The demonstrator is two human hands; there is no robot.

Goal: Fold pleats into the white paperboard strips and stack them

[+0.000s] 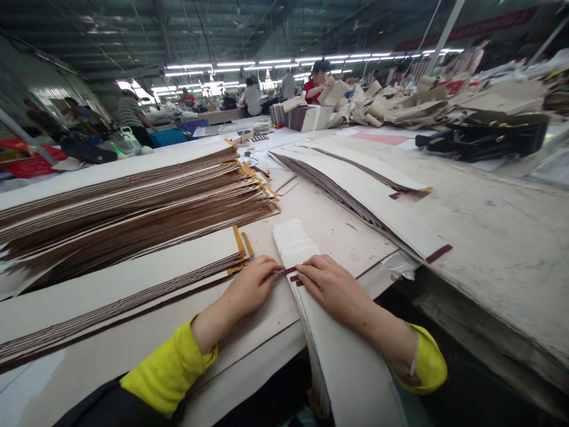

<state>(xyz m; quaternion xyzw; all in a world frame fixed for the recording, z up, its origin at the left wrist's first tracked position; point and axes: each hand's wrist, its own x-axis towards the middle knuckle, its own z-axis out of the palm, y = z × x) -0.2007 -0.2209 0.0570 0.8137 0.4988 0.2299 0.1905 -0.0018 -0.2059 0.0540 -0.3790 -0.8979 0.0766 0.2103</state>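
A stack of long white strips (pixel 340 350) runs from the table edge down toward my lap, and its upper ends carry maroon bands. My left hand (pixel 255 284) is closed in a pinch at the left end of the top maroon band (pixel 290 270). Lying over the stack, my right hand (pixel 335 290) presses its fingers together on the right end of that band. The fingertips of both hands nearly meet across the strip. Beyond them lies a whitish, crinkled strip piece (pixel 293 237). The undersides of my fingers are hidden.
Piles of white strips with orange ends (pixel 120 267) cover the left of the table. More maroon-ended strips (pixel 355 190) lie ahead to the right. Black bag-like pieces (pixel 484 136) and heaped beige material (pixel 409 104) stand farther back. A co-worker in red (pixel 316 83) works across the table.
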